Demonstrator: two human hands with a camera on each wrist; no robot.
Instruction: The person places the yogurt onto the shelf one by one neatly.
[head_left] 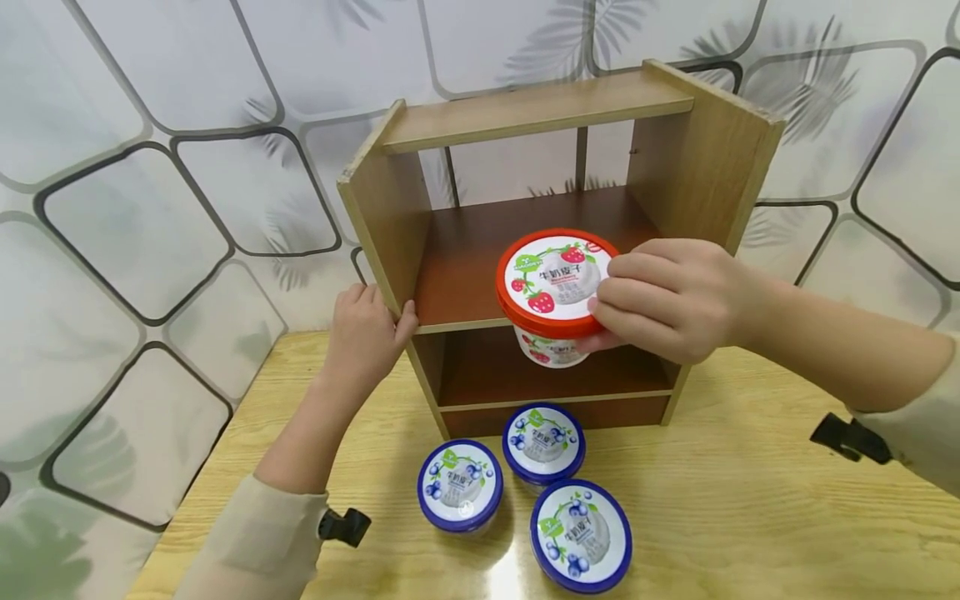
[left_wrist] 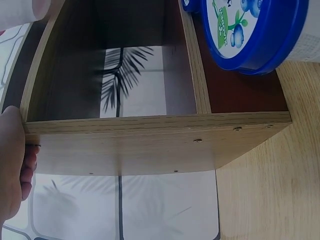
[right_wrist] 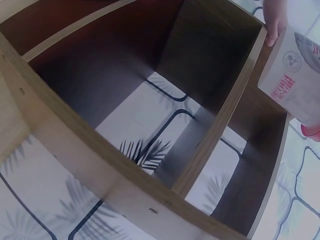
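Note:
A white tub with a red lid and strawberry print (head_left: 551,287) is held up by my right hand (head_left: 667,296), thumb below and fingers over the lid's right side. It hangs in front of the middle shelf of a small wooden shelf unit (head_left: 487,271). My left hand (head_left: 371,325) grips the front edge of the unit's left side panel, thumb inside and fingers outside. The left wrist view shows that hand (left_wrist: 12,162) on the panel's edge. In the right wrist view only the tub's white side (right_wrist: 297,75) and a bit of red lid appear.
On the wooden table (head_left: 765,500) before the unit stand three blue-lidded blueberry tubs: one at left (head_left: 461,486), one close to the unit (head_left: 543,443), one nearest me (head_left: 581,536). A patterned wall (head_left: 225,75) rises behind the unit.

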